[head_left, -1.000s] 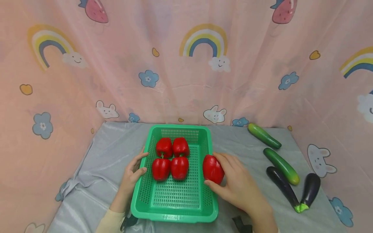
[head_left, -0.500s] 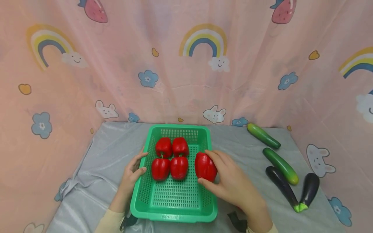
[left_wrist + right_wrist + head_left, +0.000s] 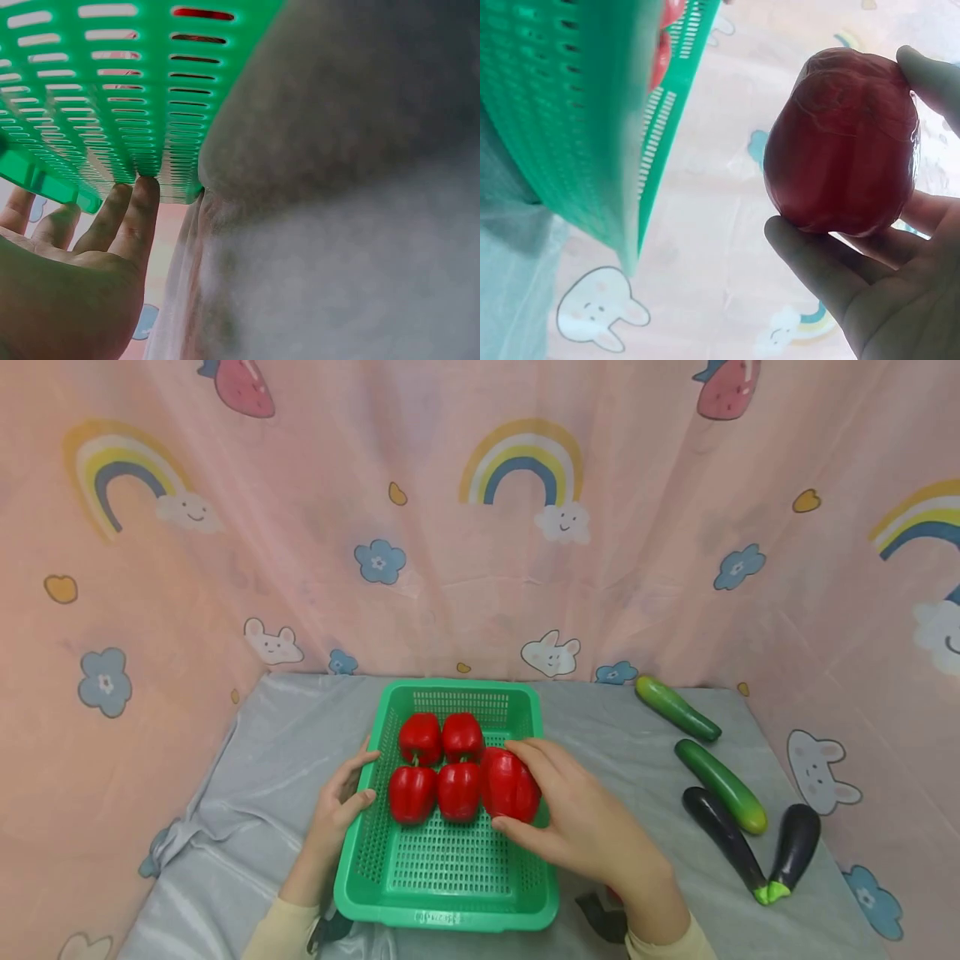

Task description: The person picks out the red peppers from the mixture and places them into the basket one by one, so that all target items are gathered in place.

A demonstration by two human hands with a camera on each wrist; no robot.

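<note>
In the head view, my right hand (image 3: 585,810) grips a red bell pepper (image 3: 510,785) over the right side of a green plastic basket (image 3: 446,920). The right wrist view shows this pepper (image 3: 844,142) between thumb and fingers, apart from the basket wall (image 3: 570,112). Inside the basket stand two rows of red bell peppers (image 3: 412,795), stems facing inward. At the basket's left side, my left hand (image 3: 333,806) holds the rim with thumb and finger. In the left wrist view, the other fingertips of that hand (image 3: 97,262) touch the slotted outer wall (image 3: 135,97).
On the grey cloth (image 3: 600,718) at the right lie two zucchini (image 3: 678,708) and two eggplants (image 3: 726,839). A red thing (image 3: 615,896) shows partly beneath my right wrist. A pink patterned curtain (image 3: 450,602) hangs behind and at both sides.
My right hand has carried the red bell pepper leftward from the basket's right rim to over its inside, beside the peppers there. My left hand stays at the left rim.
</note>
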